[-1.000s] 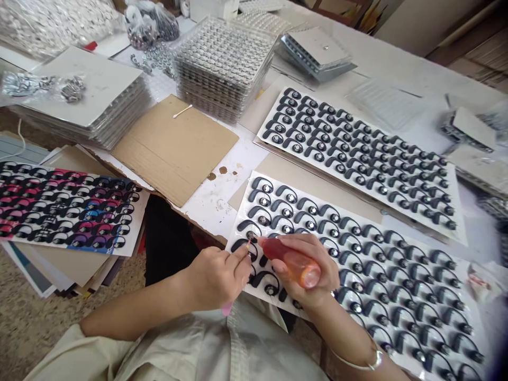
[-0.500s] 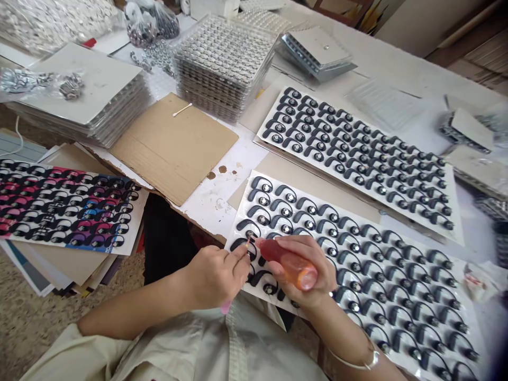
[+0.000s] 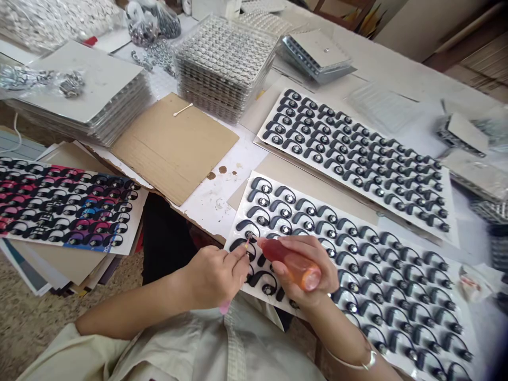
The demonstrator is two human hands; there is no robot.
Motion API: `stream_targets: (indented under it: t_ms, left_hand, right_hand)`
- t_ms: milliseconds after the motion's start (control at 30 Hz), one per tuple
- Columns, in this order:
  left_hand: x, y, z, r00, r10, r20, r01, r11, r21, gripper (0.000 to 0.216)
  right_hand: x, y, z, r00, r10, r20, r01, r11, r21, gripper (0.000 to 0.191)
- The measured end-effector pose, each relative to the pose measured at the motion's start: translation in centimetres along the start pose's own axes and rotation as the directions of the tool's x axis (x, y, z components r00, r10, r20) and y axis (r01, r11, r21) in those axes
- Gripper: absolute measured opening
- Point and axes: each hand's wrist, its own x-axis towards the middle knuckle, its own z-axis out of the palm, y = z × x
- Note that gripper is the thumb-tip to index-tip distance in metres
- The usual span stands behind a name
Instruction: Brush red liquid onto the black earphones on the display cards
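My right hand [image 3: 307, 267] is closed around an orange-red squeeze bottle [image 3: 289, 260], tilted with its narrow tip pointing left. Close to that tip, my left hand [image 3: 218, 272] pinches a thin pink stick-like tool [image 3: 224, 307]; its far end reaches a black curved piece with a shiny stone [image 3: 250, 233]. Whether the tool or the bottle tip touches the piece, I cannot tell. Both hands are over the left end of a white card [image 3: 254, 182] that carries rows of these black pieces. My fingers hide part of the lower rows.
Behind lies a second card of black pieces [image 3: 353, 153]. To the left are a cardboard sheet [image 3: 174, 148] with a cotton swab [image 3: 183, 109], a colourful card [image 3: 71, 206], and stacked trays [image 3: 224, 69]. Bags of small metal parts [image 3: 151, 24] stand at the back.
The bottle in my right hand has shifted very slightly to the right. My left hand and the pink tool are almost where they were.
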Motion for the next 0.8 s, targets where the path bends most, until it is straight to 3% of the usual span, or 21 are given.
stream_targets:
  t_ms: [433,800]
  left_hand:
    - [0.01,0.05,-0.10,1.000,0.007,0.014,-0.006,1.000,-0.021,0.025]
    - [-0.06,0.01,-0.15,1.000,0.001,0.017,-0.001,1.000,-0.012,0.024]
  right_hand:
    - [0.13,-0.27,0.14,0.999,-0.046,0.009,0.047,0.998,-0.032,0.037]
    - [-0.71,0.35,-0.13,0.997,0.040,-0.069,-0.038,0.999,0.025,0.040]
